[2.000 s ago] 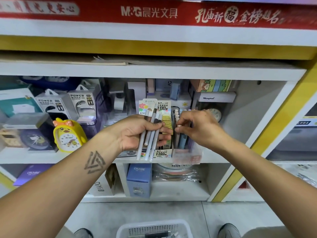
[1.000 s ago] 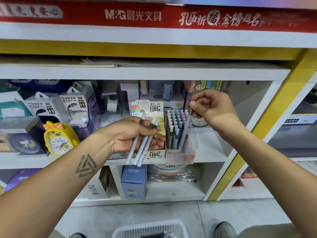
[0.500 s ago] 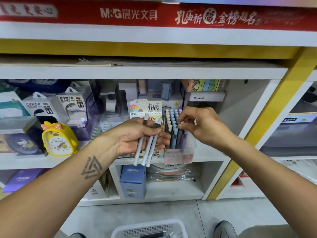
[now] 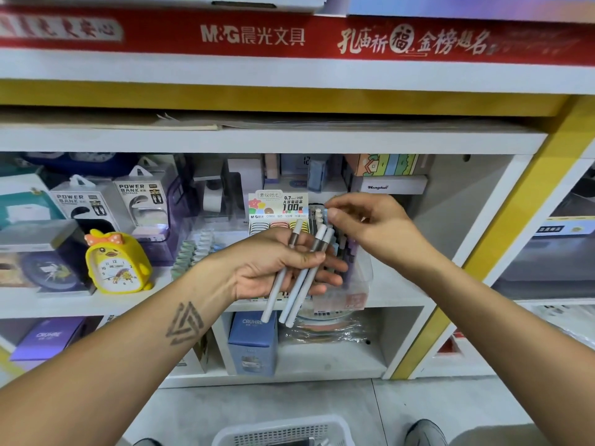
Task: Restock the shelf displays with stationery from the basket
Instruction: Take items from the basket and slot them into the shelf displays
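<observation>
Head view: restocking is mid-way. The left hand (image 4: pixel 277 268) grips 3 pale pens (image 4: pixel 291 294) at centre. The right hand (image 4: pixel 370 226), at 2 o'clock of it, hovers over the clear pen display (image 4: pixel 351 284), thumb and forefinger nearly pinched; whether they hold anything I cannot tell. The next move probably calls for drawing 1 pen and slotting it upright. The basket (image 4: pixel 283 434) sits at 6 o'clock. Readable: "M&G" banner (image 4: pixel 251 35), "POWER BANK" boxes (image 4: pixel 138 201), "0.7 HB 100" card (image 4: pixel 278 206), "CRUHRE" box (image 4: pixel 252 342).

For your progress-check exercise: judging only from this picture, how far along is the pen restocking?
Done: the clear pen display box already stands packed with pens. In hand: the left hand grips three pens; the right hand hovers over the box. Left: those three, plus items in the basket.
</observation>
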`<action>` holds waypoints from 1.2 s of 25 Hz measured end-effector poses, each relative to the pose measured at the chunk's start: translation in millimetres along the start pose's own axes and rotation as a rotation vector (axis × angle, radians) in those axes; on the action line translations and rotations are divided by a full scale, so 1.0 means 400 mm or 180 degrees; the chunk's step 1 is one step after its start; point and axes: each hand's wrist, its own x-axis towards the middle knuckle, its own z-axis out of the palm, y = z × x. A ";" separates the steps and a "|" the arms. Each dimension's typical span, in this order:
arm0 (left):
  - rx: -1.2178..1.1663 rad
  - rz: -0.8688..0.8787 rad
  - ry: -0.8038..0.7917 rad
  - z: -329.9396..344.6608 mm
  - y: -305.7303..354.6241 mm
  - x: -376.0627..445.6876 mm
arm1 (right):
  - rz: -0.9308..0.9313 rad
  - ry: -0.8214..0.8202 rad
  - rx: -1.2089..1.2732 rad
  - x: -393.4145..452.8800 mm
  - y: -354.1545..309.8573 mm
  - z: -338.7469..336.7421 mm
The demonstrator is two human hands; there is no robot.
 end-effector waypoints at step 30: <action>0.0159 0.0138 0.0808 -0.015 0.000 0.002 | -0.0334 -0.0191 -0.0845 -0.036 0.055 -0.012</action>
